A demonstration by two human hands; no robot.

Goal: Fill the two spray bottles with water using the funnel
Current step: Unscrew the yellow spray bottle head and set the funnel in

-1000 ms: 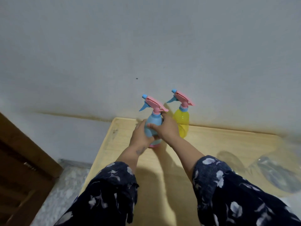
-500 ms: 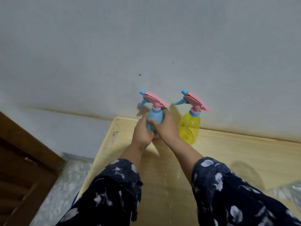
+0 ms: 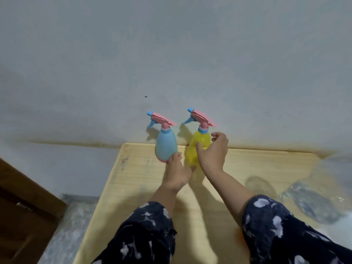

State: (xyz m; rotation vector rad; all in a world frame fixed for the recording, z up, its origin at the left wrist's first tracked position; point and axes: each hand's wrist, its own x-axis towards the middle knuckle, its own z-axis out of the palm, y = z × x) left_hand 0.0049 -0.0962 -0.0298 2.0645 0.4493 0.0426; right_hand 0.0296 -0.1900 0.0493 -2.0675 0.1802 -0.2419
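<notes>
— Pale wood, that was the table [image 3: 247, 168], and both bottles stood upright at its far edge against the grey wall [image 3: 171, 54].

— Which bottles?

— An egg-shaped light-blue plastic spray bottle [image 3: 166, 144] with a pink trigger head, and just to its right a translucent yellow plastic spray bottle [image 3: 202, 141] with the same pink head. They were close but apart.

— And the hands?

— The left hand [image 3: 176, 173] lay low, fingertips [image 3: 174, 156] touching the blue bottle's base, loosely curled, not wrapped round it. The right hand [image 3: 214, 151] was half open, thumb on the yellow bottle's front, fingers curved beside its shoulder; whether it truly gripped, I couldn't tell.

— Anything else on the table?

— Crumpled clear plastic [image 3: 312, 202] at the right, blurred. Both arms wore dark floral sleeves [image 3: 282, 231].
</notes>
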